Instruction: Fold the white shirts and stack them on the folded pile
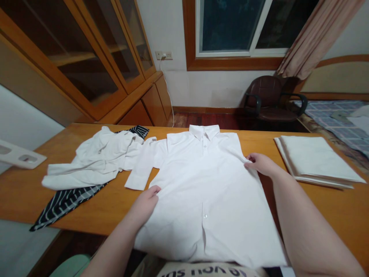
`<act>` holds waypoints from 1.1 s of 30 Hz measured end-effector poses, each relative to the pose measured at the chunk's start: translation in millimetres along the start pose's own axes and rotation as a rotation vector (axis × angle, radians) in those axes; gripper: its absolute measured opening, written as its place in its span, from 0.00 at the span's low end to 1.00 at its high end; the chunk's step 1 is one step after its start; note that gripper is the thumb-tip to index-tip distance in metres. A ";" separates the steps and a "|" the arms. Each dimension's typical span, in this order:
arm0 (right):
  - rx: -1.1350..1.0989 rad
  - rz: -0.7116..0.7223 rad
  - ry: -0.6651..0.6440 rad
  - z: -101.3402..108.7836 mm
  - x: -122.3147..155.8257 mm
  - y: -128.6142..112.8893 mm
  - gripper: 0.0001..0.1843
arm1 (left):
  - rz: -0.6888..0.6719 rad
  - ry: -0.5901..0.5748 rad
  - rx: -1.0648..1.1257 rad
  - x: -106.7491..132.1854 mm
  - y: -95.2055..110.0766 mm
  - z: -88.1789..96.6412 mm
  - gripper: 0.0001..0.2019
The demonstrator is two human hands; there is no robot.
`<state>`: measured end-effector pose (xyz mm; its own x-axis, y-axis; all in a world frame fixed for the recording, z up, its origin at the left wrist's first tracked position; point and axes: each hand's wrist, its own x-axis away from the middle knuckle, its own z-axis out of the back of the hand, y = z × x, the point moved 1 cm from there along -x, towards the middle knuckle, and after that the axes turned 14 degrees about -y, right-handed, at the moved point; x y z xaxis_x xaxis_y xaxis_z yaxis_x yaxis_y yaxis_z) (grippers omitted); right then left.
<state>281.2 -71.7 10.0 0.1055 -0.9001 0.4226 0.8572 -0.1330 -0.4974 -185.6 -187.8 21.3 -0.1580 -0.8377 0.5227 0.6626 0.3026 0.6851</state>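
A white button-front shirt with a pointed collar [198, 173] lies front up on the orange-brown wooden bench [121, 207], its collar away from the person and its lower end reaching past the bench's near edge, probably because the shirt is longer than the bench is deep. The left hand [148, 200] appears to pinch the shirt's left edge below the sleeve; the right hand [261, 164] pinches its right edge higher up, thumb and fingers closed on the cloth. Holding opposite edges seems to keep the front spread and steady. The left sleeve [141, 169] angles out from the shirt; the other is not visible.

Left of the shirt, a crumpled off-white garment [98, 154] lies over a black cloth with white stripes [75, 200], loosely heaped and apparently just set aside. Right of the shirt, a flat rectangular white stack [317, 157] sits squared up, which likely keeps its layers together.
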 end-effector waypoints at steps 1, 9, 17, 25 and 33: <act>0.002 -0.016 0.047 -0.9 -2.5 0.4 0.12 | 0.006 0.007 0.011 -5.2 0.6 1.9 0.11; -0.165 -0.025 0.137 0.9 -11.1 5.7 0.21 | -0.028 0.074 -0.102 -33.9 11.6 19.0 0.12; -0.151 -0.019 0.068 -1.2 -10.4 4.4 0.18 | 0.084 0.104 -0.250 -11.2 9.8 10.3 0.14; -0.177 0.010 0.054 3.5 -2.9 -2.0 0.20 | -0.077 0.243 -0.404 6.8 59.0 -11.0 0.16; -0.130 -0.020 0.037 0.6 -4.7 -0.5 0.20 | -0.769 -0.106 -0.738 -25.5 164.7 -111.6 0.13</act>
<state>280.5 -67.1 8.7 0.0686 -0.9112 0.4062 0.7861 -0.2013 -0.5844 9.2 -167.3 64.3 -0.7613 -0.6315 0.1472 0.6311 -0.6695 0.3918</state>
